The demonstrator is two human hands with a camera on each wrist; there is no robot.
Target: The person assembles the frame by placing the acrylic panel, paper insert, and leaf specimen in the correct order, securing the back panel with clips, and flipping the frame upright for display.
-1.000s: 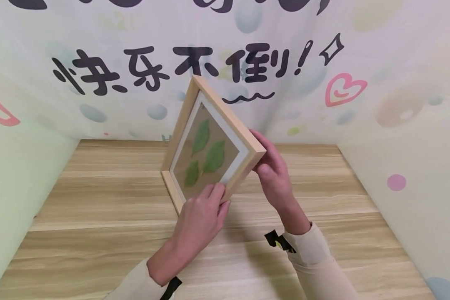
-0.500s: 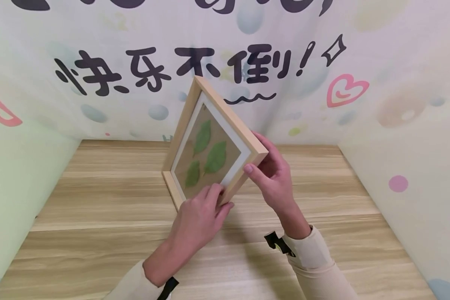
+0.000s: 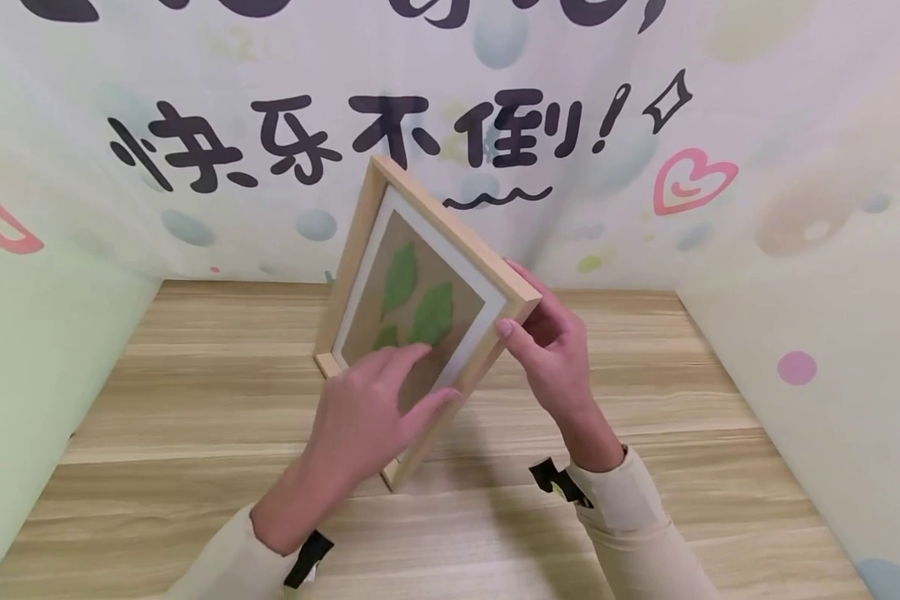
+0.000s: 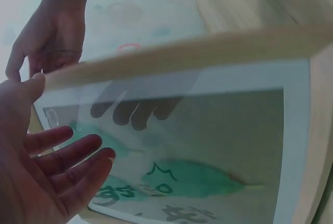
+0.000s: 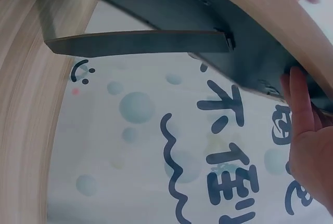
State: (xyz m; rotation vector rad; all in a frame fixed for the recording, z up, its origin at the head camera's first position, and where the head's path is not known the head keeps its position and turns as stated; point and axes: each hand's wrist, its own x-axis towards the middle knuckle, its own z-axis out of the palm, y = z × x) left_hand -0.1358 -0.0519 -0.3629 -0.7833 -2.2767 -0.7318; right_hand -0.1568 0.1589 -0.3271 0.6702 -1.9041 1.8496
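Observation:
A light wooden photo frame [image 3: 450, 221] stands tilted above the tabletop in the head view. Behind its glazing, a white mat surrounds several green leaves [image 3: 399, 279] on a brown ground. My right hand [image 3: 551, 358] grips the frame's right corner, thumb on the front edge and fingers behind. In front of the glazing is my left hand [image 3: 363, 408], its fingers spread loosely and its thumb near the lower edge; whether it touches cannot be told. In the right wrist view, a support leg [image 5: 140, 43] sticks out from the frame's dark back board [image 5: 156, 0].
The wood-grain table [image 3: 195, 375] lies beneath the frame. Behind stands a white wall sheet [image 3: 255, 225] with black characters and bubble prints. Pale side walls [image 3: 817, 317] border the table left and right.
My left hand has let go of the lower frame edge and moved left across the glazing. The frame has turned slightly, its top going left. My right thumb has come onto the front edge.

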